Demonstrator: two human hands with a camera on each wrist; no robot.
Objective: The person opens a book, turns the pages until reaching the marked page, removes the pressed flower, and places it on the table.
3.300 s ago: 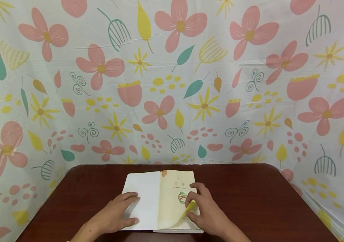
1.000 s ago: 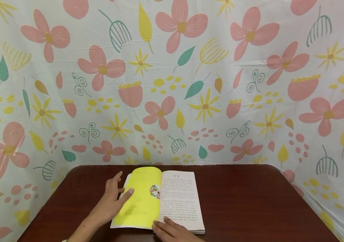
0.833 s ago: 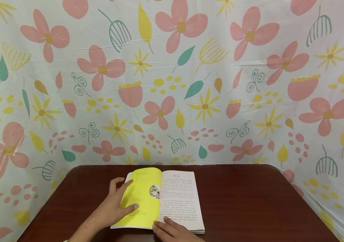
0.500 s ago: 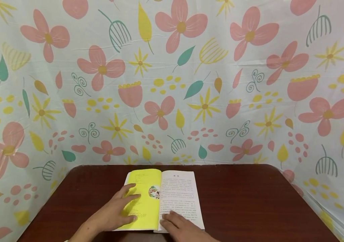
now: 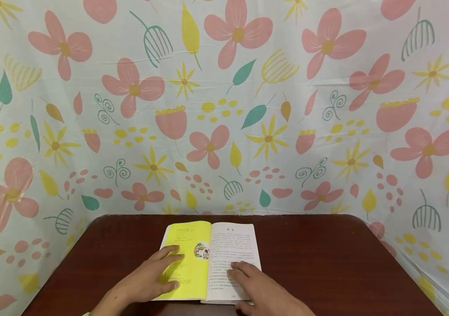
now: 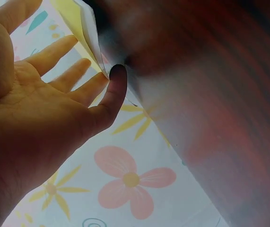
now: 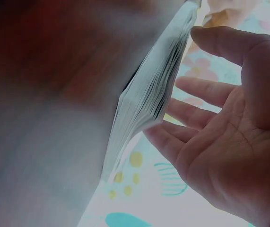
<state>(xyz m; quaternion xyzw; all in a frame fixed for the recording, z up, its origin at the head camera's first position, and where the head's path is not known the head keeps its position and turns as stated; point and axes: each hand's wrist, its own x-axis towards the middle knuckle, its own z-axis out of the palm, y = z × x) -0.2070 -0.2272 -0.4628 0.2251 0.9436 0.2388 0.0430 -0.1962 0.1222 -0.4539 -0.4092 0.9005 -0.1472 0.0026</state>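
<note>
An open book (image 5: 230, 245) lies on the table. Its left side is a bright yellow page (image 5: 193, 274) with a small round picture, and its right side is a white page of printed text. My left hand (image 5: 143, 278) rests on the yellow page's outer side, fingers loosely spread. Over the lower right of the text page lies my right hand (image 5: 265, 287), its fingers relaxed and pinching nothing visible. In the right wrist view, the thick page block (image 7: 149, 90) stands beside the fingertips. The left wrist view shows the thin left-side pages (image 6: 87, 28) at that hand's fingers.
A dark reddish-brown table (image 5: 315, 259) with rounded far corners carries the book near its front edge. Behind it and at both sides hangs a white sheet (image 5: 216, 193) printed with pink flowers, yellow blooms and green leaves.
The leaf my right hand lifted has turned over to the left, showing its yellow back. My left hand has come down onto it. My right hand has shifted from the lower spine rightward.
</note>
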